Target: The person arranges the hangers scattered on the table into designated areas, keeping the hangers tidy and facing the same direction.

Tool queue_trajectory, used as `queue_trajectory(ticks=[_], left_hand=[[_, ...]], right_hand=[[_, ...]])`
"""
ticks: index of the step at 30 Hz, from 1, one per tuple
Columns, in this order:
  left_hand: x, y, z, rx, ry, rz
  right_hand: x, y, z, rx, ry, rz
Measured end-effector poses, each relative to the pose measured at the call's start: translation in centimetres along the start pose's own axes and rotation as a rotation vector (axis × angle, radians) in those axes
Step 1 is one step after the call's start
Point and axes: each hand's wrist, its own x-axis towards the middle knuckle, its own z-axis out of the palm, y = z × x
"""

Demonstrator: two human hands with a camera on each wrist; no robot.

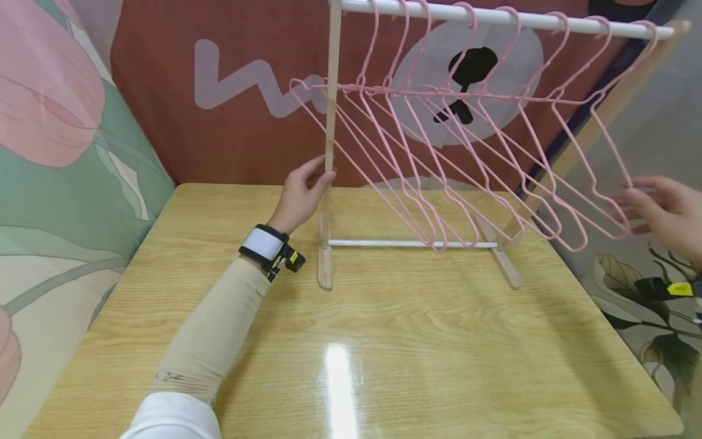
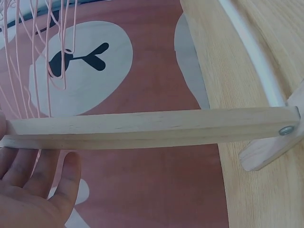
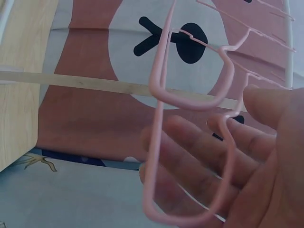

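A wooden clothes rack with a white top rail (image 1: 490,16) bears several pink hangers. My left hand (image 1: 298,198) grips the rack's left post (image 1: 331,122), thumb on the near side and fingers behind it. At the far right, my right hand (image 1: 666,213) holds the outermost hanger (image 3: 150,190) by its rounded end, between thumb and index finger. Its other fingers are spread loosely behind the loop in the right wrist view. Beside it hangs another hanger (image 3: 190,103), apart from the fingers. All hangers hook over the rail and slant toward me.
The rack's feet (image 1: 325,268) stand on a wood-grain table (image 1: 439,341), joined by a white lower bar (image 1: 384,243). A brown cloth (image 1: 247,146) with a bear print hangs behind. Patterned cloth (image 1: 60,213) covers the left side.
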Motion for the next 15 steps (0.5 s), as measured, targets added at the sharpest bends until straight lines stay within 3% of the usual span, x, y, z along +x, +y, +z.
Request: queue_trajectory(ticks=[2,4,7,9,12,15], left_hand=[[-0.1,0.5,0.0,0.016,-0.004,-0.014],[0.0,0.5,0.0,0.022,-0.005,-0.015],[0.0,0.6,-0.1,0.028,-0.008,-0.017],[0.0,0.2,-0.3,0.034,-0.007,-0.007],[-0.1,0.4,-0.6,0.053,-0.010,-0.014],[-0.5,0.7,-1.2,0.094,-0.022,-0.032]], right_hand=[[-0.3,0.2,0.0,0.062,0.053,-0.037],[-0.5,0.1,0.2,0.057,0.140,-0.086],[-1.1,-0.9,0.3,-0.018,0.268,-0.087],[-1.5,-1.9,0.6,-0.122,0.334,-0.066],[-2.2,-3.2,1.0,-0.152,0.362,-0.086],[-2.9,-4.5,1.6,-0.141,0.353,-0.189]])
